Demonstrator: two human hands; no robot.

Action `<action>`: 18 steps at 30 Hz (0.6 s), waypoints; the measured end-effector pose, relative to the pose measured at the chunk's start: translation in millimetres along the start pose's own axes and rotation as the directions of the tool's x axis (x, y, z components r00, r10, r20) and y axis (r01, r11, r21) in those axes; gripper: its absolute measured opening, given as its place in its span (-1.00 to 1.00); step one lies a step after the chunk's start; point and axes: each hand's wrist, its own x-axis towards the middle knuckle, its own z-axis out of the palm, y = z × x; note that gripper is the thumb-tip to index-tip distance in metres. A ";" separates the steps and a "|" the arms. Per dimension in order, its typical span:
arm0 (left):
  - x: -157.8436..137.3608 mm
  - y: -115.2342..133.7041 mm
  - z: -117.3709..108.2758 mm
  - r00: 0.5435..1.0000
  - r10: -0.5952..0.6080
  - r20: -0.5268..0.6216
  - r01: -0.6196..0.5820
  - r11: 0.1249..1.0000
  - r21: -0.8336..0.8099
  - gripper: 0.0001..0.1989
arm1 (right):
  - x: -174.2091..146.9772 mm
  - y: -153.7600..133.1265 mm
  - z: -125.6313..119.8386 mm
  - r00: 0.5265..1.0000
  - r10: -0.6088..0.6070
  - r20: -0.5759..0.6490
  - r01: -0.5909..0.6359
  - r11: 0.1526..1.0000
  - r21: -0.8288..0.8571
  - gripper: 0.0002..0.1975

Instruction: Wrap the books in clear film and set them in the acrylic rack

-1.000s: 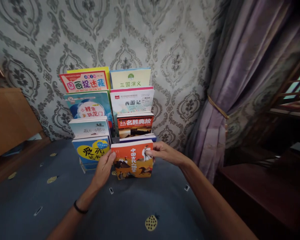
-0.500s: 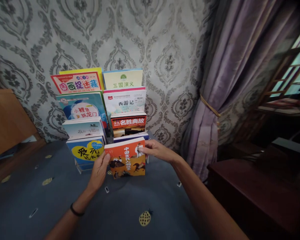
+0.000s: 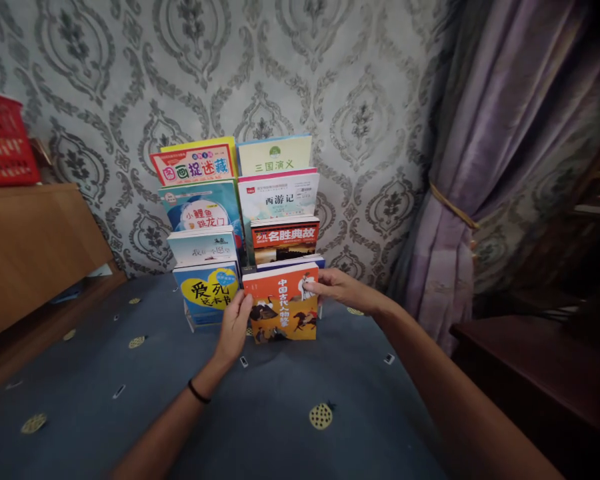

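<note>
An orange book [image 3: 283, 307] stands upright at the front right of a tiered book rack [image 3: 189, 319], covering part of a dark blue book [image 3: 300, 263]. My left hand [image 3: 236, 321] grips its left edge, thumb on the cover; my right hand [image 3: 337, 288] holds its upper right edge. Whether the book rests inside the rack is hidden. Beside it on the left stands a blue book with a yellow heart [image 3: 207, 290]. Behind rise a red-topped book [image 3: 285, 241], a white book [image 3: 280, 197], a teal book [image 3: 200, 207] and a pink-bordered book [image 3: 195, 163].
The rack stands on a blue cloth [image 3: 280, 427] printed with pineapples, against a patterned wall [image 3: 360, 133]. To the left is a wooden cabinet [image 3: 35, 247] with a red basket [image 3: 5, 140] on top. A purple curtain [image 3: 445, 233] and dark red furniture [image 3: 530, 373] are on the right.
The view has turned left, so the rack and both hands appear further right and the red basket has come into view. Both hands keep their hold on the orange book.
</note>
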 end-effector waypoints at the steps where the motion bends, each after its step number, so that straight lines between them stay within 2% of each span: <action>1: 0.1 0.0 -0.3 1.000 0.003 0.002 -0.003 1.000 -0.005 -0.55 | 0.2 -0.4 0.1 1.000 0.001 0.001 -0.001 1.000 -0.008 -0.53; 13: -0.6 -1.7 0.0 1.000 -0.008 -0.003 0.008 0.999 -0.046 -0.51 | 1.5 3.8 -1.6 1.000 -0.004 -0.008 0.003 0.997 -0.077 -0.47; 18: -0.1 -6.2 -0.8 1.000 -0.013 -0.014 0.012 0.998 -0.061 -0.50 | -0.6 1.8 -1.9 1.000 -0.017 0.005 0.017 0.988 -0.155 -0.48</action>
